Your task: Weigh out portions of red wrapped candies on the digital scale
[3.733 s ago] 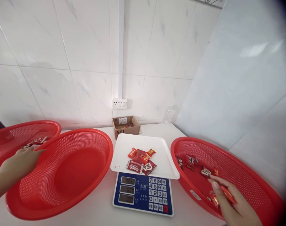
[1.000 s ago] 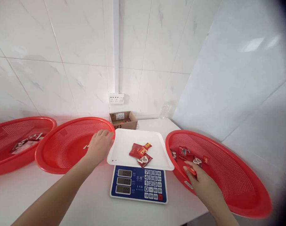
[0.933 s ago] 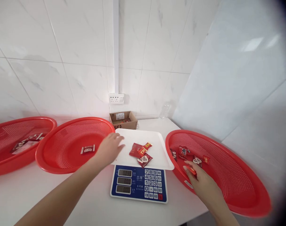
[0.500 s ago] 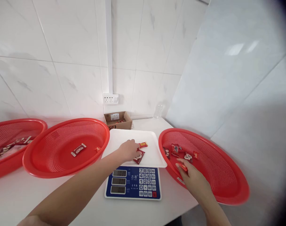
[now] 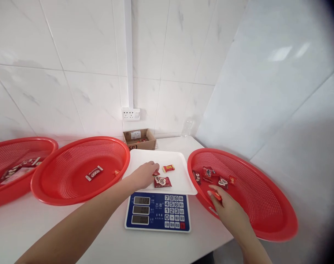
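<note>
A red packet [image 5: 156,173] is pinched in your left hand [image 5: 145,175] at the tray [image 5: 180,178], near a maroon packet [image 5: 163,182] and a yellow-ended packet [image 5: 168,168]. The middle basket [image 5: 75,181] has gained two packets [image 5: 94,173]. Your right hand [image 5: 227,208] still grips an orange packet [image 5: 216,195] at the right basket [image 5: 263,194].

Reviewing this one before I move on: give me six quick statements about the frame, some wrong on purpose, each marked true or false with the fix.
1. The right hand holds a small red packet. True.
2. Both hands are over baskets. False: the left hand is over the white tray.
3. A cardboard box stands beyond the tray. True.
4. Only two red baskets are in view. False: there is a far-left basket, a middle basket and a right basket.
5. The middle basket holds no packets. False: a dark red packet lies in it.
6. The scale has a blue panel. True.
</note>
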`<state>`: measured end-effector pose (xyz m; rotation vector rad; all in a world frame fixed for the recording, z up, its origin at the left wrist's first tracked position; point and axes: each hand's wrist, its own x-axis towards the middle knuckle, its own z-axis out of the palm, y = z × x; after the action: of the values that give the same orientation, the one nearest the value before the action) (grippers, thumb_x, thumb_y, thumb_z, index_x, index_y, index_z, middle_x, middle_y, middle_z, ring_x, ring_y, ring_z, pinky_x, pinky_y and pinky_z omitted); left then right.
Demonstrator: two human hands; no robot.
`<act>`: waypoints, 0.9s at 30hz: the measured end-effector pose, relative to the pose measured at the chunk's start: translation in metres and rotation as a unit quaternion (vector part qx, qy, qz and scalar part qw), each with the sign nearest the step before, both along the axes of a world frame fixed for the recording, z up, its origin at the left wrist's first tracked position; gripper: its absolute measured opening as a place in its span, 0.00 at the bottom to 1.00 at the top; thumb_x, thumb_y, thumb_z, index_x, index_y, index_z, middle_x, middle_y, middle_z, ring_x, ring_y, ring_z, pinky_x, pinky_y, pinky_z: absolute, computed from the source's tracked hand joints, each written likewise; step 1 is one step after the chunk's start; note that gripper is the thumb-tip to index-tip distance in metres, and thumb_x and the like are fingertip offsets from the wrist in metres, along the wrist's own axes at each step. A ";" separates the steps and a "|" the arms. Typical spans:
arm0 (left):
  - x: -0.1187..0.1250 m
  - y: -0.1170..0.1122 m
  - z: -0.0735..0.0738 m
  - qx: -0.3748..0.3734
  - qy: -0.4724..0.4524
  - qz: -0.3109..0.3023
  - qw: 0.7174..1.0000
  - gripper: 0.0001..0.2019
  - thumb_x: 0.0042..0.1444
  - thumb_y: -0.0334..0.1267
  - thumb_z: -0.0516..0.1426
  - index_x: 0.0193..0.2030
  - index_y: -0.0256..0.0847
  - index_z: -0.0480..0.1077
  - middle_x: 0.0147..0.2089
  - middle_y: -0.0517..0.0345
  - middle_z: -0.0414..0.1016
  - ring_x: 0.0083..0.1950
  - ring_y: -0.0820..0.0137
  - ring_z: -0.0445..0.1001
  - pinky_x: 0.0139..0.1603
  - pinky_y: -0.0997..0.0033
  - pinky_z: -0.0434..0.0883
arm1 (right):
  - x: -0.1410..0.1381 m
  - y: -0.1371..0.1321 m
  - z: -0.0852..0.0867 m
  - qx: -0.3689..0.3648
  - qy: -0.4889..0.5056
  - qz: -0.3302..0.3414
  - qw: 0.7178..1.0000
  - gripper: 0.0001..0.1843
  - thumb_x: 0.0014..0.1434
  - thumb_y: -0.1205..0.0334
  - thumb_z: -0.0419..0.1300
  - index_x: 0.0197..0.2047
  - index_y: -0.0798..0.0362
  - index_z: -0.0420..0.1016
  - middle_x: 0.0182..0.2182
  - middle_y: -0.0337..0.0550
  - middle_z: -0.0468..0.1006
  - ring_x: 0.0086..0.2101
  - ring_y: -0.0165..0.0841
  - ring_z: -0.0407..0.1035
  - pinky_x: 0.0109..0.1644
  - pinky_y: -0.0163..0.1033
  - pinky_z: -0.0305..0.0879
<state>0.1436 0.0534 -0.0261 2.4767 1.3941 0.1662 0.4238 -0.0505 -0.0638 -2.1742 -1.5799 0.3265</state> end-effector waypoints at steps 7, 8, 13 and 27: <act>-0.011 0.003 -0.002 0.043 -0.064 0.067 0.995 0.12 0.60 0.41 0.55 0.48 0.37 0.68 0.47 0.53 0.72 0.43 0.68 0.73 0.43 0.61 0.73 | -0.001 0.001 0.001 -0.014 -0.005 -0.008 1.000 0.27 0.60 0.46 0.41 0.55 0.47 0.67 0.52 0.45 0.73 0.49 0.45 0.69 0.44 0.46 0.67; -0.015 0.003 0.001 0.052 -0.069 0.081 0.993 0.11 0.60 0.40 0.54 0.47 0.37 0.68 0.47 0.53 0.72 0.43 0.69 0.73 0.43 0.62 0.73 | -0.001 0.001 0.002 -0.018 -0.006 -0.008 1.000 0.27 0.60 0.46 0.41 0.55 0.47 0.66 0.53 0.45 0.73 0.49 0.45 0.69 0.45 0.46 0.67; -0.056 0.004 0.025 0.117 -0.059 0.174 0.976 0.14 0.59 0.24 0.45 0.43 0.39 0.68 0.48 0.50 0.70 0.48 0.66 0.71 0.47 0.65 0.70 | -0.003 0.000 0.004 -0.005 -0.002 -0.005 1.000 0.26 0.60 0.47 0.41 0.54 0.47 0.67 0.49 0.45 0.76 0.45 0.44 0.71 0.41 0.44 0.68; -0.001 -0.027 0.007 0.033 -0.032 -0.007 0.999 0.14 0.59 0.42 0.50 0.49 0.46 0.70 0.53 0.55 0.73 0.55 0.65 0.69 0.55 0.65 0.67 | -0.001 0.004 0.001 -0.017 -0.017 -0.016 1.000 0.27 0.60 0.45 0.40 0.55 0.47 0.67 0.52 0.46 0.74 0.47 0.45 0.70 0.43 0.46 0.68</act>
<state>0.1428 0.0266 -0.0186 2.5114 1.3656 0.2899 0.4231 -0.0467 -0.0625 -2.2407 -1.5661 0.3103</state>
